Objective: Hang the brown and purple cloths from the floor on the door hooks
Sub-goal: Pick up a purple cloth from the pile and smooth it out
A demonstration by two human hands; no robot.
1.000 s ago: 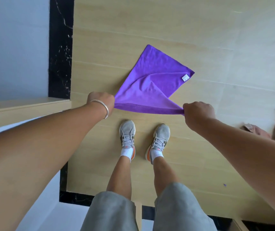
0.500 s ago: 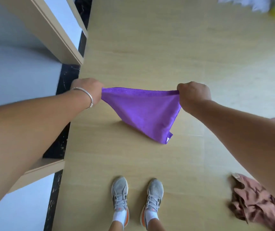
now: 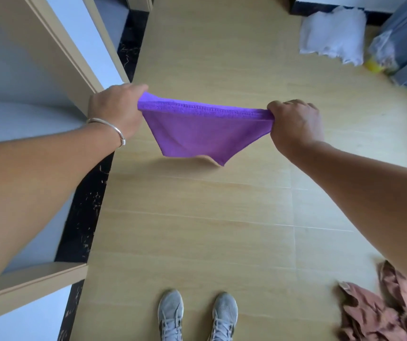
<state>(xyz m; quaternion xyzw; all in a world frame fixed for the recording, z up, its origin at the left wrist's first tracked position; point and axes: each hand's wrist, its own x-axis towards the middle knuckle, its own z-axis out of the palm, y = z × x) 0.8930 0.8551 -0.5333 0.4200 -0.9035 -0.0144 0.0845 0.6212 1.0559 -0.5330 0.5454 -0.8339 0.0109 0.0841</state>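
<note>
A single head-worn view looks steeply down, close above both outstretched arms, onto the pale wood-grain floor [image 3: 197, 230].

Floor [image 3: 197, 230] was light wood-look tile with thin grout lines, plus a black marbled strip [image 3: 84, 217] running down the left edge. The brown cloth [image 3: 374, 313] sat crumpled on it at the bottom right. A pair of grey sneakers [image 3: 197, 316] stood at the bottom middle. Up in the far right corner lay a white rumpled cloth [image 3: 333, 38], right beside a clear plastic bag [image 3: 384, 50] with something yellow under it.
</note>
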